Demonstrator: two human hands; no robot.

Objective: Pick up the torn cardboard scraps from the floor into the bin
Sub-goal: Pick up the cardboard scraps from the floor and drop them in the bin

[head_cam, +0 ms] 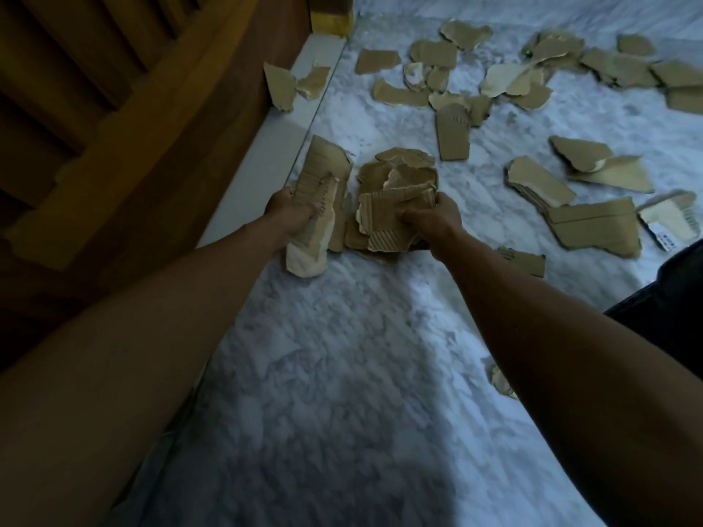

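Torn brown cardboard scraps lie on a white marbled floor (342, 336). My left hand (291, 214) is closed around a long strip of cardboard (321, 184) beside the white skirting. My right hand (433, 218) grips a crumpled bundle of scraps (395, 192) right next to it. Several more loose scraps (593, 226) are spread across the floor to the right and farther back (433, 53). No bin is in view.
A wooden door or panel (133, 127) with a white skirting ledge (266, 138) runs along the left; two scraps (281, 85) lean on it. A dark trouser leg (669, 298) is at the right edge. One small scrap (500, 382) lies by my right forearm.
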